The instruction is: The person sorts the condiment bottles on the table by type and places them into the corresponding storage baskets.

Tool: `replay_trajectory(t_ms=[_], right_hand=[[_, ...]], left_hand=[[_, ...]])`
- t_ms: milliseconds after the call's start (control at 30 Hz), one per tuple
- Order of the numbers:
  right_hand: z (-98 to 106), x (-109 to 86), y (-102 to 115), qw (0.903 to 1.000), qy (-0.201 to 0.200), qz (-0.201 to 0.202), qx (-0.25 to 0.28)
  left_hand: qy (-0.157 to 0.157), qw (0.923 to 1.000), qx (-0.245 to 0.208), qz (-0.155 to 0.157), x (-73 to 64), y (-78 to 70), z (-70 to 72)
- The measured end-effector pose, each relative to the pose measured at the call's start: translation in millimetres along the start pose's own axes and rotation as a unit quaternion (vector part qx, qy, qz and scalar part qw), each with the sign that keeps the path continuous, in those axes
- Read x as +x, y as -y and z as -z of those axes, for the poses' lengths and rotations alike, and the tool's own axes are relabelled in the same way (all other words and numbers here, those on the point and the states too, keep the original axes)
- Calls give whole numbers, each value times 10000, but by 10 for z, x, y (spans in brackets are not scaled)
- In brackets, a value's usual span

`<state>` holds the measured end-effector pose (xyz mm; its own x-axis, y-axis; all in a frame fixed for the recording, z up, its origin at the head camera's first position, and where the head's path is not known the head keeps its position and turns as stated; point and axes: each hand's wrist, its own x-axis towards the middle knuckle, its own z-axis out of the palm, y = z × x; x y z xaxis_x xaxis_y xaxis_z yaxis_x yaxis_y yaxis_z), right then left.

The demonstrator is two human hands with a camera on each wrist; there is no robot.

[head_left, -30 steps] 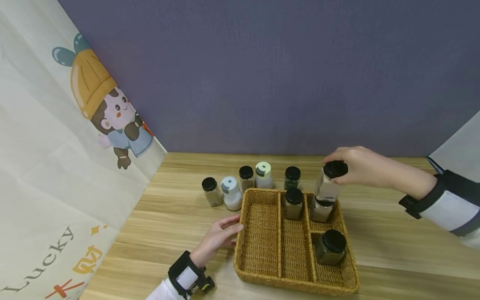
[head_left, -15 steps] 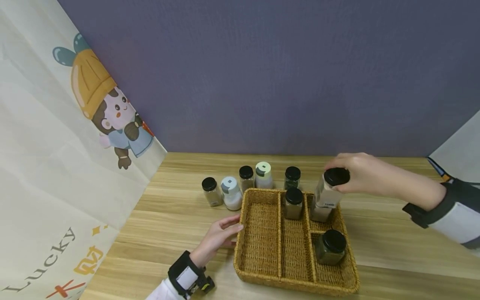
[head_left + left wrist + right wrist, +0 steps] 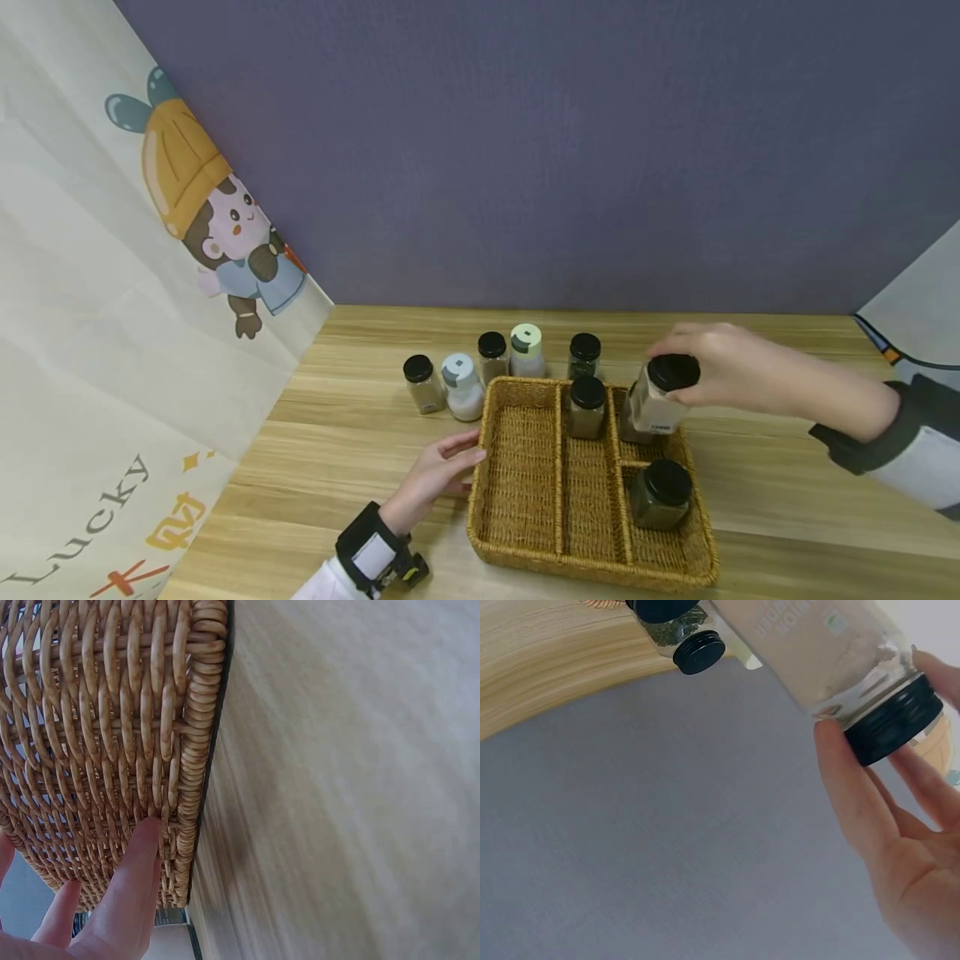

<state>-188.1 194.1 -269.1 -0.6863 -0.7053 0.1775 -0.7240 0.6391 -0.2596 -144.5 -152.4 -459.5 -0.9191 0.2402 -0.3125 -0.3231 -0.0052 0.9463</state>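
Observation:
My right hand [image 3: 716, 362] pinches a clear spice jar [image 3: 660, 404] of pale powder just below its black lid. This jar hangs upright over the back right compartment of the wicker basket [image 3: 521, 554], partly covering another jar [image 3: 635, 427] that stands there. In the right wrist view, thumb and fingers grip the held spice jar [image 3: 821, 652] near its lid [image 3: 896, 720]. My left hand [image 3: 435, 475] rests against the basket's left side, the fingers mostly straight. The left wrist view shows fingertips touching the woven wall [image 3: 97, 750].
A dark green jar [image 3: 662, 493] stands in the front right compartment, and a brown one [image 3: 587, 408] at the back of the middle one. Behind the basket stand several shakers and jars, including a white-capped shaker [image 3: 462, 387] and a small herb jar [image 3: 584, 357].
My right hand has lowered the spice jar toward the back right compartment, shifting slightly right and toward the basket's front. The left hand and the basket stay where they were.

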Motion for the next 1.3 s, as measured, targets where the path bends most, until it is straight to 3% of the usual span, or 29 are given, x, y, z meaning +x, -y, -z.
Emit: replay_trajectory(t_ms=[133,233,467,700,900,1300], right_hand=[[-34,-19,4,9999,-55,74,68],[-65,-30,-2,9993,-236,282,10],[-132,-60,-19,9974,-393,601,34],[-160,-80,-14,9990,-128,417,108],[-202,-112,2,9999,2,121,72],[-354,-150,-60,9988,-248,409,-72]], left_hand=[[0,10000,51,47,10,6,9],[71,9999,114,-108,19,24,18],[30,10000,1,53,35,59,31],[9,10000,-71,-40,15,8,0],[-41,9998,21,211,62,68,32],[-68,9998,-159,90,14,16,-6]])
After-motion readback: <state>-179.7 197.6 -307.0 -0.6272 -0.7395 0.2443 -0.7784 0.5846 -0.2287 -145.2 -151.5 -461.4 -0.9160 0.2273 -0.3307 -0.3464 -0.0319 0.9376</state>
